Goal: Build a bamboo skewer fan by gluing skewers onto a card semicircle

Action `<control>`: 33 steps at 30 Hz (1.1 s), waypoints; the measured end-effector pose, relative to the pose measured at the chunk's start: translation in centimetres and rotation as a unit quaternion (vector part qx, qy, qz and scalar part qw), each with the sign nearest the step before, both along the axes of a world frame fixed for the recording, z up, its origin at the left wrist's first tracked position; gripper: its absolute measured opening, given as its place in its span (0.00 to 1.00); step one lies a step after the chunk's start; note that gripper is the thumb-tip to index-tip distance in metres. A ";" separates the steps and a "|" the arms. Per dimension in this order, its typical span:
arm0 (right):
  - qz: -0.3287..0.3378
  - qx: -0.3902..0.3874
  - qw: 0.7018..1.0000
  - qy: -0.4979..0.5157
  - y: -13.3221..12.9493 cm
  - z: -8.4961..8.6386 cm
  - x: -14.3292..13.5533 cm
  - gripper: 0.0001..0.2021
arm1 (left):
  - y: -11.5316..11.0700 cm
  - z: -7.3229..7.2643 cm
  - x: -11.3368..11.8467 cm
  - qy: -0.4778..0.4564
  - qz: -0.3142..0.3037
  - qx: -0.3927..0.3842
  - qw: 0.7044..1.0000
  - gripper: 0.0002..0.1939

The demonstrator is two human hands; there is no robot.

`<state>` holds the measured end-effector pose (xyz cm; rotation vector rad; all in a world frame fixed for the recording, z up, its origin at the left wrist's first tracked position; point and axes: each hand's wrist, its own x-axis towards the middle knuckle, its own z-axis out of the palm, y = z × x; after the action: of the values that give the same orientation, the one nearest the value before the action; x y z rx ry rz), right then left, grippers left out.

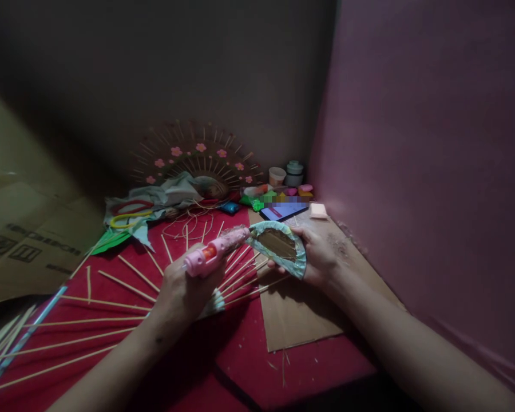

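Note:
My left hand (186,286) is wrapped round a pink hot glue gun (217,250), whose front end meets the edge of a half-round piece (301,260). This piece has a brown middle and a light blue patterned covering folded over its rim. At its right side my right hand (317,252) grips it between thumb and fingers, holding it tilted above a cardboard sheet. Beneath my left hand, thin wooden sticks (126,286) fan out over the red table cover, with a light blue patterned piece (214,303) at their centre, partly hidden.
A finished-looking stick fan with pink flowers (201,147) leans on the back wall. Red-and-yellow-handled scissors (131,220) lie on crumpled cloth. A phone (283,212), a paper cup (277,176) and a white block (318,211) stand behind the cardboard sheet (302,320). A pink wall bounds the right.

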<state>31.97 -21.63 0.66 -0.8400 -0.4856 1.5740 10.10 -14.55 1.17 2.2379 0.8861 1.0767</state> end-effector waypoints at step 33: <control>0.041 0.025 0.999 0.022 0.0 -0.8 -0.2 0.19 | -0.5 0.4 0.4 -0.002 -0.066 -0.037 0.997 0.18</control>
<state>31.75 -21.62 -0.12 -0.7544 -0.5319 1.6445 10.50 -15.09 1.54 2.1982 0.7522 0.9715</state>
